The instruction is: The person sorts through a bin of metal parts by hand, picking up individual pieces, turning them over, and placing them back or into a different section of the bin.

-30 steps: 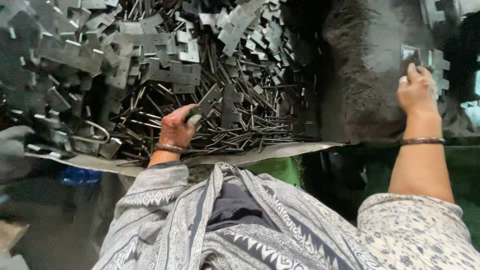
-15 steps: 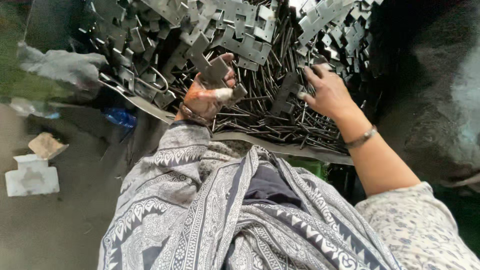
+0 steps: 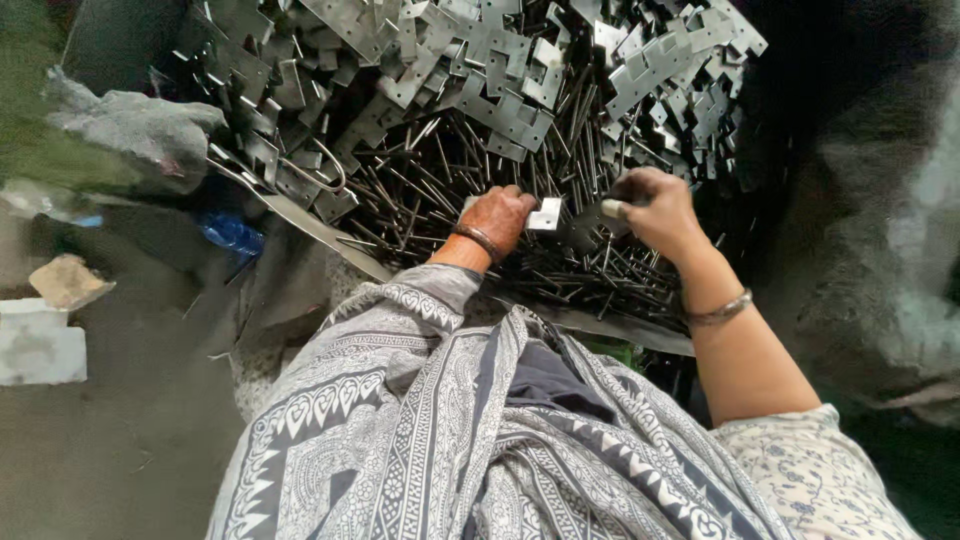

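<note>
**Hands at the Metal Heap**

Grey concrete floor [image 3: 130,420] runs along the left; ahead of us sits a heap of stamped plates [image 3: 480,70] over a bed of thin pins [image 3: 450,200], carried on a sheet-metal tray whose front edge [image 3: 300,225] slants toward our lap. A crumpled cloth [image 3: 130,125] lies at the tray's left edge.

We hold one small plate [image 3: 545,213] in the left hand [image 3: 500,215], fingers closed around it, at the front middle of the tray just above the pins. The right hand [image 3: 655,210] is just beside it, closed on a dark piece [image 3: 590,222]; we cannot tell its exact shape.

Handling notes, as judged from the view:
- The plate looks stiff, flat and light, with notched, probably sharp edges.
- Pinch it across the flat faces, away from the cut corners.
- Bare steel may be slippery if oily; keep a firm thumb-and-finger grip.
- Pins are thin and roll easily; lift them singly by the shaft.
</note>
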